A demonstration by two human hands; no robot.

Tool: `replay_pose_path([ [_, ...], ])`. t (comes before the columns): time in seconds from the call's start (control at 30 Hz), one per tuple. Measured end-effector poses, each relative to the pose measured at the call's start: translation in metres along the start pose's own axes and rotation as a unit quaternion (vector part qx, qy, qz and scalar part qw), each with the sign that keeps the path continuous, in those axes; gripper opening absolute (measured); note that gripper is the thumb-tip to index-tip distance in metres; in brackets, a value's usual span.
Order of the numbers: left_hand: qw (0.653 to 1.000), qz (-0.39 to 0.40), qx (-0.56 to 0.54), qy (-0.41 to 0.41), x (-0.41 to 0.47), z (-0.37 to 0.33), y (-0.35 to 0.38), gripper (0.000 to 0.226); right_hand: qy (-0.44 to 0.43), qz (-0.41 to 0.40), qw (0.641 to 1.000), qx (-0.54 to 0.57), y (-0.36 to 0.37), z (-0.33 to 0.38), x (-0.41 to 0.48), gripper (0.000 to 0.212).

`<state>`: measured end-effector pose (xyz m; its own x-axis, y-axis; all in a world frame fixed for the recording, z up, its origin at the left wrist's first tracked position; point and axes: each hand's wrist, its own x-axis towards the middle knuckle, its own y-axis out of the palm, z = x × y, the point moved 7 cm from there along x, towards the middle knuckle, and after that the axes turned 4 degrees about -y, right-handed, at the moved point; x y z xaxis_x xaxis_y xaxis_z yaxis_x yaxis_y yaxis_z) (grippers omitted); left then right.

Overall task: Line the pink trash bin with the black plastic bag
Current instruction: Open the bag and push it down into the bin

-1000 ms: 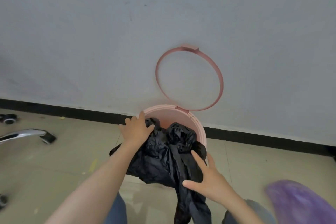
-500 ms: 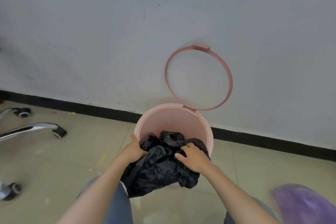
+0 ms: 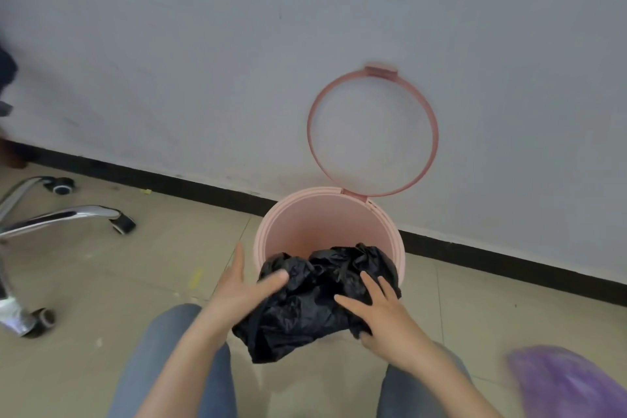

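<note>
The pink trash bin (image 3: 325, 220) stands on the floor against the wall, its ring-shaped lid (image 3: 435, 136) flipped up and leaning on the wall. The crumpled black plastic bag (image 3: 305, 309) lies over the bin's near rim, part inside and part hanging down outside. My left hand (image 3: 242, 290) is at the bag's left side with fingers spread, the thumb resting on the plastic. My right hand (image 3: 378, 314) lies on the bag's right side, fingers spread over it, with the thumb seemingly tucked under the edge.
An office chair's chrome base (image 3: 64, 215) with castors stands at the left. A blurred purple object (image 3: 570, 383) sits at the bottom right. My knees in grey trousers (image 3: 176, 366) flank the bin. A black skirting strip (image 3: 509, 265) runs along the wall.
The bag has been pulled back toward me over the near rim, baring more of the bin's inside. My left hand has let go and spread its fingers; my right hand has moved to the bag's right edge.
</note>
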<state>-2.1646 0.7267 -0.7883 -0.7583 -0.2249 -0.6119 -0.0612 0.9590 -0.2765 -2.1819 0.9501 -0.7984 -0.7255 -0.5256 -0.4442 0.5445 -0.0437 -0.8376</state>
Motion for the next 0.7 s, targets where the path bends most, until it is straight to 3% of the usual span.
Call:
replay_pose_path([
  [0.13,1.0,-0.014,0.011,0.004,-0.011,0.029,0.036,0.116,0.049,-0.117,0.989,0.074,-0.02,0.014,0.016,0.072],
  [0.2,0.998,-0.024,-0.023,0.06,-0.012,0.025,0.033,0.105,0.048,-0.2,0.975,0.087,-0.032,0.02,0.019,0.064],
  [0.3,0.976,-0.111,0.069,0.172,-0.005,-0.014,0.004,0.074,0.058,-0.27,0.96,0.047,-0.049,0.009,0.021,0.05],
  [0.37,0.955,-0.185,0.132,0.192,0.009,-0.044,-0.024,0.062,0.108,-0.275,0.955,0.007,-0.058,-0.018,0.021,0.048],
  [0.43,0.954,-0.213,0.106,0.182,0.029,-0.067,-0.055,0.056,0.171,-0.282,0.944,-0.021,-0.069,-0.05,0.016,0.045],
  [0.57,0.967,-0.147,-0.185,0.099,0.061,-0.083,-0.093,0.044,0.234,-0.281,0.931,0.009,-0.084,-0.09,0.006,0.045],
  [0.6,0.965,-0.129,-0.21,0.086,0.064,-0.082,-0.092,0.047,0.232,-0.268,0.935,0.013,-0.082,-0.091,0.007,0.047],
  [0.63,0.97,-0.121,-0.195,0.083,0.065,-0.082,-0.089,0.053,0.225,-0.257,0.94,0.018,-0.081,-0.09,0.009,0.048],
  [0.7,0.978,-0.163,-0.019,0.131,0.054,-0.087,-0.079,0.066,0.211,-0.251,0.945,0.01,-0.077,-0.079,0.012,0.052],
])
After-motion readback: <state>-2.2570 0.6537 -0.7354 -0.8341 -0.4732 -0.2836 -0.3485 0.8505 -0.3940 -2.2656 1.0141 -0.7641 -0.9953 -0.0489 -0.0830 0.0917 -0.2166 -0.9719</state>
